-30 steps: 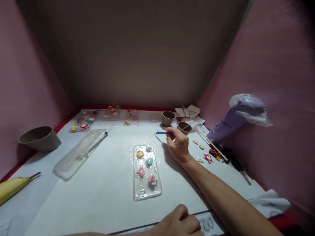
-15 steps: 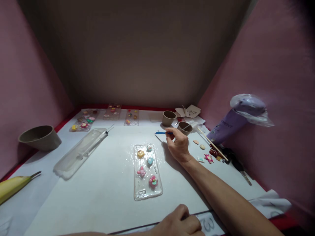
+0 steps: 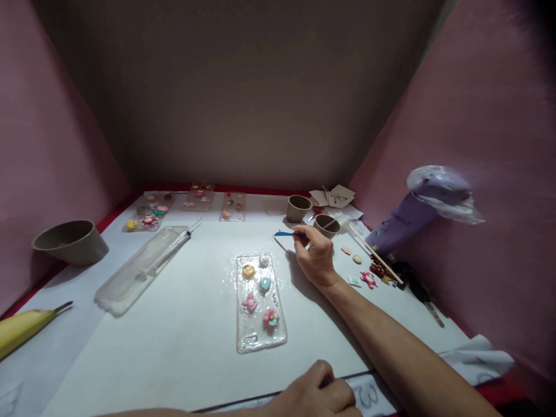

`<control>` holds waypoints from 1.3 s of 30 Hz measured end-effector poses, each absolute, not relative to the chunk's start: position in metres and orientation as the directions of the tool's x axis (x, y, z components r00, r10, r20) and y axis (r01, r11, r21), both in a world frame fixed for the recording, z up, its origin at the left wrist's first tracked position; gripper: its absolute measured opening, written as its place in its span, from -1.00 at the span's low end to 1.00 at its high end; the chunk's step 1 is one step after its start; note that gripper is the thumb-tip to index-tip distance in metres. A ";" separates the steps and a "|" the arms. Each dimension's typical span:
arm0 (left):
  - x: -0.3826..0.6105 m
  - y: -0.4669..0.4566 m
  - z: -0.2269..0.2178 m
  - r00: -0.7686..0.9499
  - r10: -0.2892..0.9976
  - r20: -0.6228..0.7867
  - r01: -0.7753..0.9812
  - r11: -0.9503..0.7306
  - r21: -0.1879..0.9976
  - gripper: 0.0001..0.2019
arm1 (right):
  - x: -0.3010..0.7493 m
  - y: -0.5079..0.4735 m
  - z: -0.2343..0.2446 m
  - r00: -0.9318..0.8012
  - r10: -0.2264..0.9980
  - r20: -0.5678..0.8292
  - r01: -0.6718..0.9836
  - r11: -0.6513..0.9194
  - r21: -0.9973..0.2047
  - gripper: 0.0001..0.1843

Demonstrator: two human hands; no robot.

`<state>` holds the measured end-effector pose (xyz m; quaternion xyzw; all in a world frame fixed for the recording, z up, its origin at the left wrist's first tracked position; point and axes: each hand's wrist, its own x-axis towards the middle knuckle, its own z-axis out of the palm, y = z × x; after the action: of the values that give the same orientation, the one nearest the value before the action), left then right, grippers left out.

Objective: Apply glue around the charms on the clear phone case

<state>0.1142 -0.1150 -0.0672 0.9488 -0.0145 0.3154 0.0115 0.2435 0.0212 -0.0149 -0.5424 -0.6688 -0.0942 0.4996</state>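
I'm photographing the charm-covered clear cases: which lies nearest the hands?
The front case, nearer than the blue tool in the right hand, with a pink rabbit-eared charm; the other cases lie far back.

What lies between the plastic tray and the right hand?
The clear phone case with charms, nearer the right hand, and white paper around it, in the head view.

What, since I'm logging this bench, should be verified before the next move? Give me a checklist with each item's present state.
1. Right hand holding the blue tool: ok.
2. Clear phone case lying flat on the white sheet: ok.
3. Five charms on the case: ok.
4. Charms firmly fixed: cannot tell.
5. Left hand apart from the case: ok.
6. Sheet around the case free of marks: not ok, shiny specks beside its upper part.
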 end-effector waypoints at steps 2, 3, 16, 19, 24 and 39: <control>0.114 -0.115 -0.067 0.801 -0.013 0.598 -0.028 -0.999 0.016 -0.55 | 0.244 0.021 -0.015 0.087 0.633 0.769 0.822 0.391 -0.415 -0.76; 0.114 -0.115 -0.067 0.803 -0.012 0.596 -0.026 -1.000 0.014 -0.56 | 0.244 0.022 -0.015 0.086 0.633 0.769 0.821 0.393 -0.415 -0.77; 0.114 -0.116 -0.067 0.754 0.005 0.657 -0.015 -1.000 0.025 -0.54 | 0.243 0.021 -0.015 0.090 0.633 0.769 0.812 0.400 -0.424 -0.77; 0.115 -0.116 -0.067 0.705 0.027 0.708 -0.006 -0.999 0.044 -0.53 | 0.243 0.021 -0.015 0.084 0.628 0.774 0.816 0.403 -0.415 -0.77; 0.116 -0.115 -0.067 0.662 0.028 0.749 -0.011 -0.999 0.047 -0.53 | 0.243 0.022 -0.016 0.074 0.619 0.782 0.825 0.402 -0.397 -0.78; 0.115 -0.116 -0.070 0.734 0.021 0.679 -0.019 -0.999 0.051 -0.56 | 0.243 0.020 -0.014 0.065 0.594 0.802 0.815 0.431 -0.386 -0.77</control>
<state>0.1155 -0.1157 -0.0702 0.9306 0.0007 0.3650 0.0271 0.2430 0.0198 -0.0139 -0.5220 -0.6749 -0.1086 0.5102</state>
